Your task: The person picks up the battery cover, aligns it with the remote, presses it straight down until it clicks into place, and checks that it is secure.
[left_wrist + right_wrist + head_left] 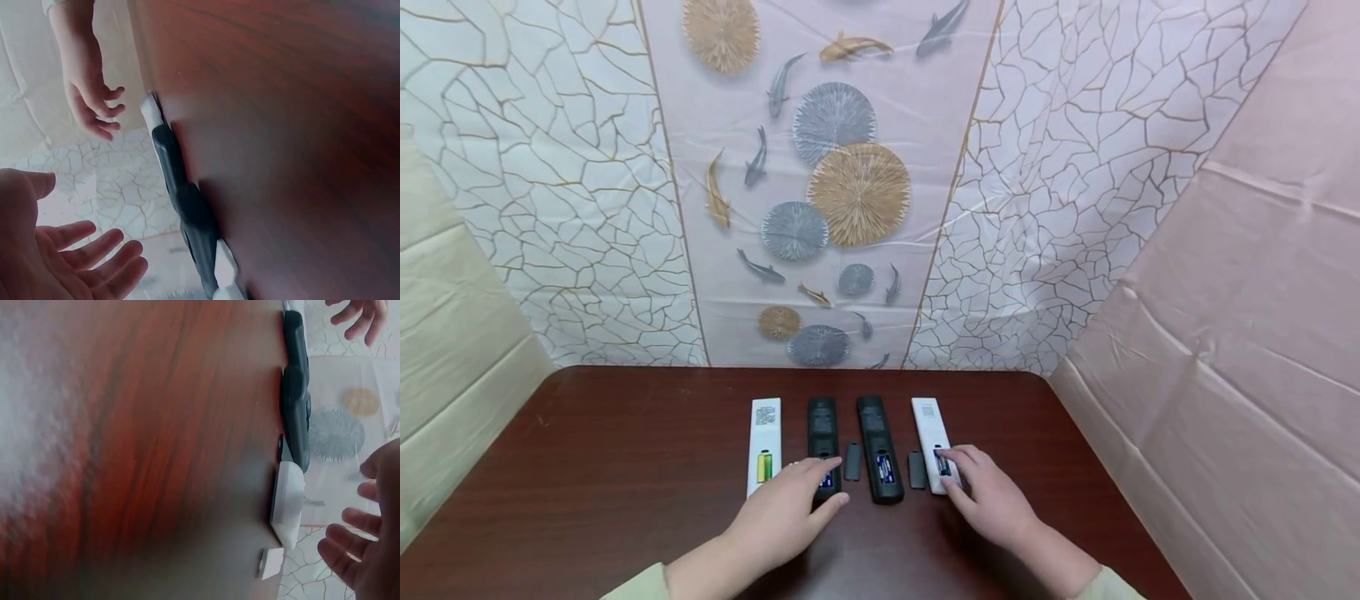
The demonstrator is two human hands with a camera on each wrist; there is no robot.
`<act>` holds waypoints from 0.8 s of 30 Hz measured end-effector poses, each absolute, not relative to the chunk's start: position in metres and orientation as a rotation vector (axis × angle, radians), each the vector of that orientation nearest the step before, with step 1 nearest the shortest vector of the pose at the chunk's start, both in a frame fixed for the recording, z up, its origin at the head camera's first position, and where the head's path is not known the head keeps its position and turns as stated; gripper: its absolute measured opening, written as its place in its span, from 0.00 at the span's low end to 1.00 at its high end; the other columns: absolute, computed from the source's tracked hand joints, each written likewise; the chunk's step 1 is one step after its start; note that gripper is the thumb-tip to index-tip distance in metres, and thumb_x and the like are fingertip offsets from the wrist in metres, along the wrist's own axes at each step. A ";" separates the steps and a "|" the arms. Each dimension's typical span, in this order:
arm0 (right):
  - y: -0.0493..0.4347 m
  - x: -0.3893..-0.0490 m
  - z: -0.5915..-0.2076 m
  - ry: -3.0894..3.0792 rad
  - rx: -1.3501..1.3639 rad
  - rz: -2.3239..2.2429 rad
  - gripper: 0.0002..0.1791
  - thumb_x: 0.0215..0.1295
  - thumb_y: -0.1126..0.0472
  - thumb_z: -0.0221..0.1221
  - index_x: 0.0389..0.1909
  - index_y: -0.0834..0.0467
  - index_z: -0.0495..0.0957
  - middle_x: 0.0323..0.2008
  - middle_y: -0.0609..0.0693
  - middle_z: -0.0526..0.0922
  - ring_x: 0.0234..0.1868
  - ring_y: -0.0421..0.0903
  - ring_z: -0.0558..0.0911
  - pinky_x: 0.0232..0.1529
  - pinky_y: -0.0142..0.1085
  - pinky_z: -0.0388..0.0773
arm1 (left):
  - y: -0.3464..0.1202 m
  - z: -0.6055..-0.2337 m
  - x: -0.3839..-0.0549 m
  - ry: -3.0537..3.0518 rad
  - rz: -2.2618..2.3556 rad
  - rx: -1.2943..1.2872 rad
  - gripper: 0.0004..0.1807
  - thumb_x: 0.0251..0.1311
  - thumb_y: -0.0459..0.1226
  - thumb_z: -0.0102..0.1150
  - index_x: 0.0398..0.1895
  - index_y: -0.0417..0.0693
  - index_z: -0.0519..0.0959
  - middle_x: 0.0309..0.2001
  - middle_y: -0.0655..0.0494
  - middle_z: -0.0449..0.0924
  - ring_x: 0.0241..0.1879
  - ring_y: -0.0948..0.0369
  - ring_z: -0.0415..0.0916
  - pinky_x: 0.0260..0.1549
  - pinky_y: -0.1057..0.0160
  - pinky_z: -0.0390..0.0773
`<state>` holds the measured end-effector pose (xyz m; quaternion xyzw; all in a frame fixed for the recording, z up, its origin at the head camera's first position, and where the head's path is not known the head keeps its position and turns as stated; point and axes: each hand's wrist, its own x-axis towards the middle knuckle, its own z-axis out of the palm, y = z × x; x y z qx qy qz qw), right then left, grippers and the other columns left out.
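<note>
My left hand hovers over the near ends of a white remote control and a black remote control, its fingers relaxed and holding nothing. Yellow-green batteries show in that white remote. At the right, my right hand hangs loosely above the lower end of a second white remote, overlapping dark blue batteries in its compartment. Between the hands lies another black remote with blue batteries in its back. Both wrist views show the hands raised off the remotes, with gaps below the fingers.
One dark battery cover lies between the black remotes, another dark cover beside the right white remote. A small white piece rests near that remote in the right wrist view. Patterned cloth walls surround the dark red wooden table.
</note>
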<state>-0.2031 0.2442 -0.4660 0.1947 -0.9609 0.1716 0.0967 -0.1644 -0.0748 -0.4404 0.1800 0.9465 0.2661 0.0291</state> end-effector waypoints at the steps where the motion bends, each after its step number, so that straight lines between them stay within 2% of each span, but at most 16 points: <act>1: 0.245 -0.206 -0.467 -2.839 0.555 0.504 0.19 0.68 0.56 0.62 0.58 0.52 0.78 0.52 0.46 0.77 0.54 0.43 0.76 0.54 0.45 0.78 | -0.071 -0.441 -0.166 2.918 0.828 0.552 0.35 0.67 0.63 0.49 0.68 0.52 0.72 0.63 0.50 0.75 0.63 0.50 0.71 0.61 0.41 0.70; 7: 0.247 -0.217 -0.469 -2.921 0.393 0.469 0.18 0.67 0.60 0.60 0.57 0.54 0.79 0.50 0.49 0.78 0.49 0.43 0.77 0.47 0.43 0.78 | -0.048 -0.443 -0.174 2.897 0.875 0.533 0.34 0.67 0.62 0.51 0.68 0.53 0.72 0.64 0.50 0.74 0.63 0.50 0.72 0.56 0.43 0.74; 16: 0.253 -0.234 -0.472 -2.988 0.224 0.482 0.20 0.63 0.65 0.56 0.57 0.61 0.77 0.51 0.58 0.77 0.50 0.53 0.77 0.49 0.50 0.77 | -0.007 -0.440 -0.188 2.945 0.917 0.524 0.31 0.67 0.57 0.56 0.67 0.53 0.73 0.62 0.51 0.76 0.58 0.54 0.76 0.51 0.48 0.79; 24: 0.255 -0.249 -0.479 -3.077 0.053 0.594 0.24 0.62 0.59 0.58 0.59 0.64 0.74 0.52 0.60 0.75 0.48 0.53 0.76 0.47 0.50 0.76 | 0.023 -0.438 -0.200 2.931 1.018 0.494 0.28 0.67 0.54 0.57 0.67 0.53 0.74 0.61 0.52 0.77 0.55 0.56 0.78 0.49 0.51 0.80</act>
